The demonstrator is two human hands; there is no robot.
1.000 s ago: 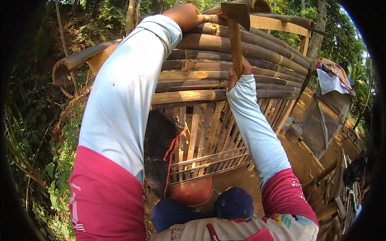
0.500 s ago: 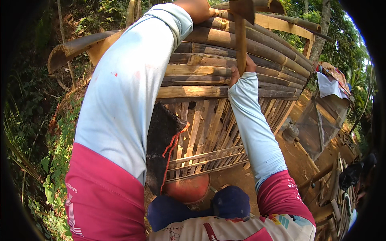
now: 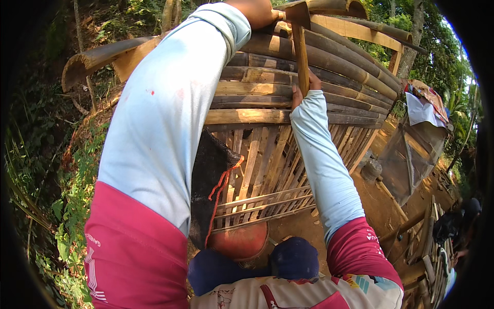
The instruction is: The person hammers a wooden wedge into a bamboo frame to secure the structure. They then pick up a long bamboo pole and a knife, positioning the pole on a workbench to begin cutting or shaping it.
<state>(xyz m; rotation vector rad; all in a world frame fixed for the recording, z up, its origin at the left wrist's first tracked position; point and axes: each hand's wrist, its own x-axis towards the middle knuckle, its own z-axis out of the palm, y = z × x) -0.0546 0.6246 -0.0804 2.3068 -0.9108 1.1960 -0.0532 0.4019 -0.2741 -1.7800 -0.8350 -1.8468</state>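
Note:
My left hand (image 3: 259, 12) is at the top edge, against the bamboo near the roof's ridge. Its fingers look curled, but the upper edge cuts off part of the hand, and what it may hold is hidden. Lower and to the right, my right hand (image 3: 307, 86) is closed around the handle of a wooden-handled tool (image 3: 301, 59). The handle points up, and its broad dark metal head is close to the right of my left hand, partly cut off above. Beneath both hands lie the overlapping split bamboo poles (image 3: 329, 62) of a sloping roof.
Below the roof stands a slatted bamboo wall (image 3: 262, 165), with black netting (image 3: 206, 180) edged in orange cord hanging at its left. A reddish basin (image 3: 239, 241) lies by my knees. Bamboo pieces (image 3: 429, 252) are stacked at right, near a sheet-covered frame (image 3: 411, 154). Plants grow at left.
The tool's head has swung left, nearer my left hand, and the handle now leans left. My right hand has shifted slightly left and up. My left arm has moved a little right.

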